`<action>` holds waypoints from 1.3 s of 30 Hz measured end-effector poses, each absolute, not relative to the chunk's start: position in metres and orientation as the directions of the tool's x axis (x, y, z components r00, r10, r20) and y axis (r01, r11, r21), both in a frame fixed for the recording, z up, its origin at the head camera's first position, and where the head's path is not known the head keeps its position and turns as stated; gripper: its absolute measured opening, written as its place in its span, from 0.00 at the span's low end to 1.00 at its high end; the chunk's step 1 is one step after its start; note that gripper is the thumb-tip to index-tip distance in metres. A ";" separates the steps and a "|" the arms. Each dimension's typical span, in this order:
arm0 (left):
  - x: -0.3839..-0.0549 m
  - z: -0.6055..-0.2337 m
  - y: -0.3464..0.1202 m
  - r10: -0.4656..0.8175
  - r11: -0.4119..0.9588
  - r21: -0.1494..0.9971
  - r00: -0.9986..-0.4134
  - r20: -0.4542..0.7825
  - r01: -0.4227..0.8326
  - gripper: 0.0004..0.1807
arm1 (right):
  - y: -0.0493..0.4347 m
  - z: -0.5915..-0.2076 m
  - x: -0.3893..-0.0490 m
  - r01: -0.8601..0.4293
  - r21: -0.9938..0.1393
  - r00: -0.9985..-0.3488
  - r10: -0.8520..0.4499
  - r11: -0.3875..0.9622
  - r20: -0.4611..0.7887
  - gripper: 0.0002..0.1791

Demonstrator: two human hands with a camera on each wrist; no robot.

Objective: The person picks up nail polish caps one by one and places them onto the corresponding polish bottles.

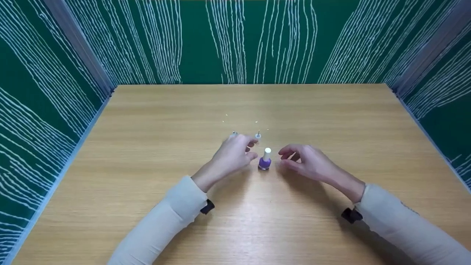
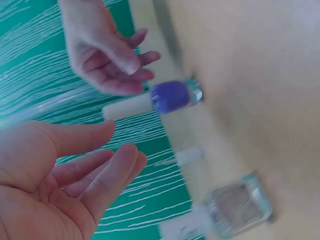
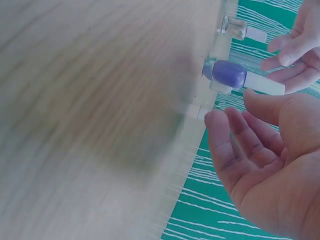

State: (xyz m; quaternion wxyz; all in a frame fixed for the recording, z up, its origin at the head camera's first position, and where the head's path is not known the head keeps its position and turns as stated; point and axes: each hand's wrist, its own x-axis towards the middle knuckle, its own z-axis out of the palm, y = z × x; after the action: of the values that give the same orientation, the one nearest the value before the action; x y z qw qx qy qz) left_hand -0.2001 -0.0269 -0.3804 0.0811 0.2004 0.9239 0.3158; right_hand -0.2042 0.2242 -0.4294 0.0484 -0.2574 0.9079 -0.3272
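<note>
A purple nail polish bottle (image 1: 264,163) with a white cap stands upright on the table between the two hands. Just left of it is my left hand (image 1: 235,152), fingers loosely bent, thumb and fingertips apart, with nothing held. My right hand (image 1: 311,162) hovers on the bottle's other side in a similar relaxed curve, also holding nothing. A clear bottle (image 2: 237,205) with greyish contents and a white cap shows in the left wrist view; in the head view the left hand mostly hides it. Behind the purple bottle stands a small white piece (image 1: 258,135) with a thin upright stem.
Several tiny white specks (image 1: 256,122) lie on the wooden table (image 1: 165,110) beyond the hands. Green walls (image 1: 202,44) with white streaks enclose the table's back and sides.
</note>
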 end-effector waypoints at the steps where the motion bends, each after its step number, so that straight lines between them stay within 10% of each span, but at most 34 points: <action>1: -0.200 -0.377 -0.029 0.420 0.718 0.617 -0.907 -0.014 0.323 0.22 | 0.226 -0.429 -0.204 -0.433 -0.619 -0.865 -0.496 0.655 0.081 0.15; 15: -0.231 -0.358 -0.073 0.302 0.704 0.658 -0.951 0.064 0.268 0.30 | 0.249 -0.422 -0.199 -0.383 -0.622 -0.881 -0.472 0.683 0.025 0.20; 39: -0.269 -0.399 -0.084 0.294 0.715 0.698 -0.924 -0.245 0.042 0.41 | 0.274 -0.413 -0.188 -0.342 -0.656 -0.868 -0.493 0.672 -0.052 0.27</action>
State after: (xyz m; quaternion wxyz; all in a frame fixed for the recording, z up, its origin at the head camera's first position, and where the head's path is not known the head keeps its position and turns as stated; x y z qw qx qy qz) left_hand -0.2687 -0.0838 -0.3991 0.1720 0.0925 0.9098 0.3663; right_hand -0.1877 0.2739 -0.4126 0.1132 -0.2301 0.9074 -0.3331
